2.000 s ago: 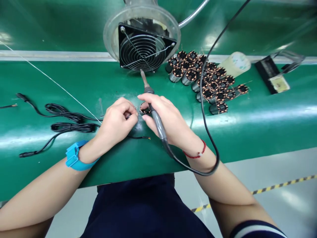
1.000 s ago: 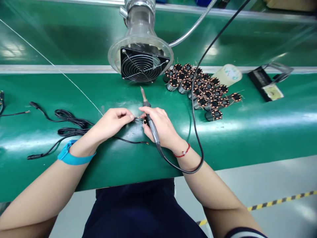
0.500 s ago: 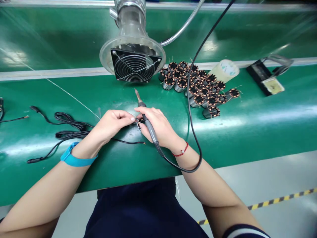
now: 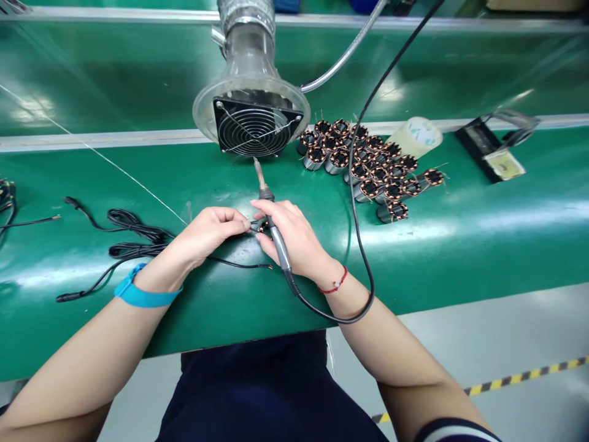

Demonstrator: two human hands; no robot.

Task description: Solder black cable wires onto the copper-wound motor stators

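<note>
My left hand is closed in a pinch on a thin black wire, beside a small motor stator with copper windings. The stator is mostly hidden by my right hand, whose fingers are around it. Resting in that same hand is a soldering iron, its grey handle between thumb and forefinger and its tip pointing away, towards the fan. Under my left wrist lie coiled black cables; one stripped cable end sticks out below my hands.
A fume extractor fan hangs behind my hands. Several wound stators stand to its right, near a tape roll and a soldering iron stand. The iron's cord loops over my right wrist. More cables lie far left.
The view has shifted slightly. The iron's tip has swung a little upright, and the stator is turned further into my right hand, less of it showing. My left hand keeps its pinch.
</note>
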